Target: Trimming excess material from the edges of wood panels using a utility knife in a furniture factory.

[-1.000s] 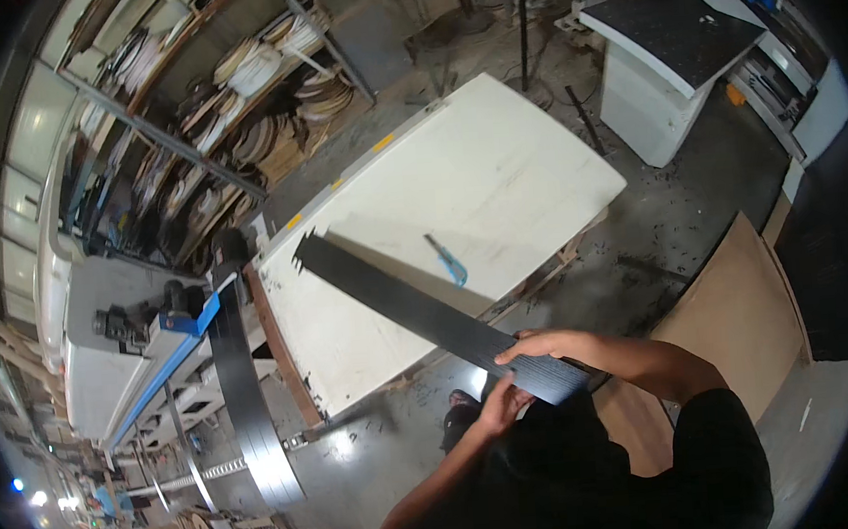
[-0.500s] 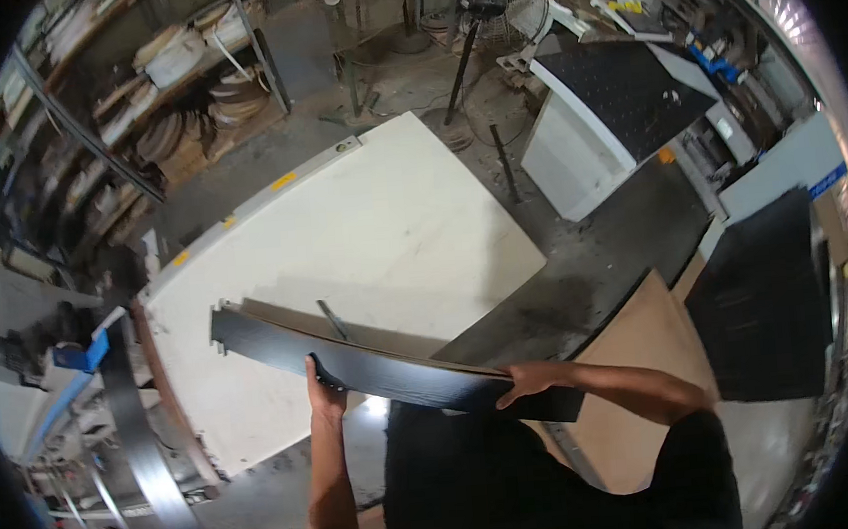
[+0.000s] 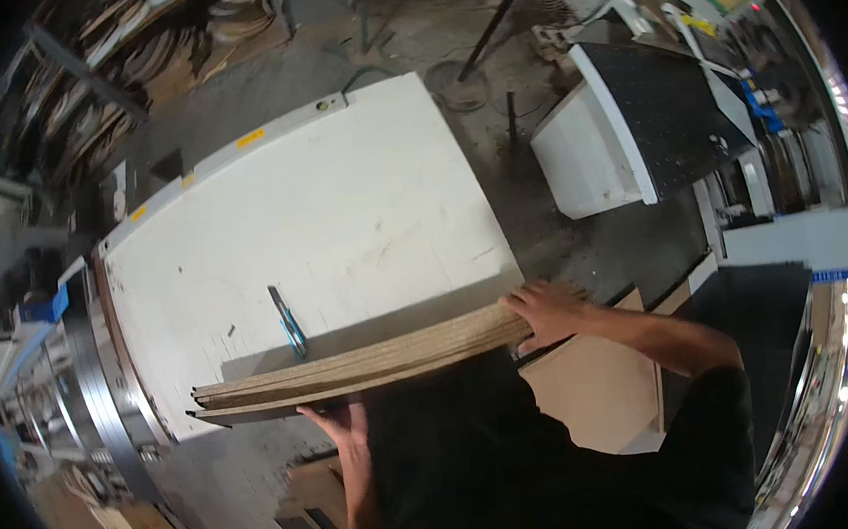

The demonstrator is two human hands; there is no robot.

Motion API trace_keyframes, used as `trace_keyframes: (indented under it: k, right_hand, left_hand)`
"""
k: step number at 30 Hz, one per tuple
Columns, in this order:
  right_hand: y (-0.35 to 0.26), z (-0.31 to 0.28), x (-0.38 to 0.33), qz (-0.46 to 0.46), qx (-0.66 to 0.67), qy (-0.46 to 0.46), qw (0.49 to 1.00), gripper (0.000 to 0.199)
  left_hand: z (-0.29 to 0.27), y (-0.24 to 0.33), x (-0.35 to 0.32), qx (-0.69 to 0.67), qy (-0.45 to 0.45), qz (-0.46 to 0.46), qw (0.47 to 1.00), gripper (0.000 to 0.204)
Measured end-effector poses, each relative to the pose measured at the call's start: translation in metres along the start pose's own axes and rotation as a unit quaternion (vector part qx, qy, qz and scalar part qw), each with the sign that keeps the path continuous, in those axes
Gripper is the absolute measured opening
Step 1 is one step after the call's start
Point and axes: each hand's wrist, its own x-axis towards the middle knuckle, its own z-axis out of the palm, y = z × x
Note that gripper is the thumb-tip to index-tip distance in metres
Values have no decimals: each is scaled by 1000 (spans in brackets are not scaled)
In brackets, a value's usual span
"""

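Your right hand grips one end of the boards, your left hand cups them from beneath, over the white worktop's near edge. Blue-handled pliers lie just behind. A white cabinet stands on the concrete floor.

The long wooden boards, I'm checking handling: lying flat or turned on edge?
On edge: the long wooden boards show layered edges upward, gripped by left hand and right hand.

panel tipped edge-on (earlier flat), nearer table
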Motion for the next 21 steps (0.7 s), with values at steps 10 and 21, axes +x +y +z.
trace_keyframes:
  k: [10, 21]
  right_hand:
    - [185, -80, 59, -162, -151, 16, 975, 96]
    - [295, -102, 132, -254, -191, 120, 940, 94]
  left_hand:
    - [19, -189, -14, -180, 44, 100, 978, 115]
    - [-29, -261, -38, 174, -65, -28, 982, 77]
